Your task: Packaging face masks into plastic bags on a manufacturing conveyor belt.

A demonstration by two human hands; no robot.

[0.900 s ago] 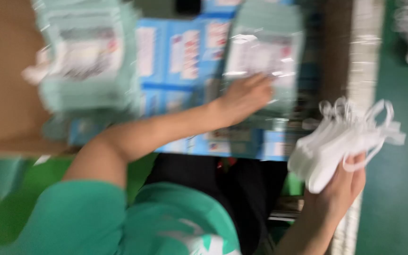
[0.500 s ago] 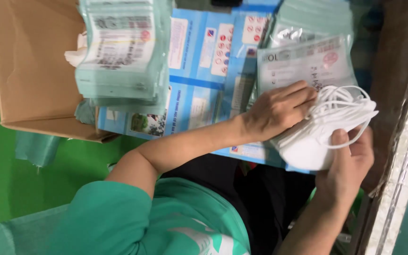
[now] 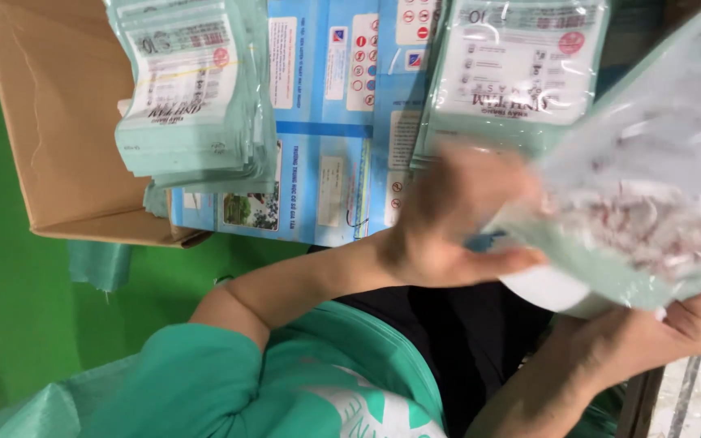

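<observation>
Left hand (image 3: 456, 219), blurred, fingers curled onto the mouth end of a clear pouch (image 3: 651, 195); grasping it, as far as the blur allows. Right hand (image 3: 642, 341) cups from beneath, closed round a white stack of masks (image 3: 553, 290) whose edge shows under the pouch. Pouch sits between the two hands, over the lap, just below the near pile of flat pouches (image 3: 521, 73). Handling judgement: thin film, very light, limp and slick, likely to fold or slide unless pinched at the open edge; masks soft, springy, light, best held by the whole stack from below, not by loose loops. Second pile of pouches (image 3: 196, 89) lies to the left, on a blue printed sheet (image 3: 318, 186) spread over the work surface. Brown carton (image 3: 66, 122) beside it, partly under that pile. Green floor (image 3: 10, 308) below; green bag scrap (image 3: 99, 264) near the carton corner. Teal sleeve (image 3: 196, 381) fills the low foreground.
</observation>
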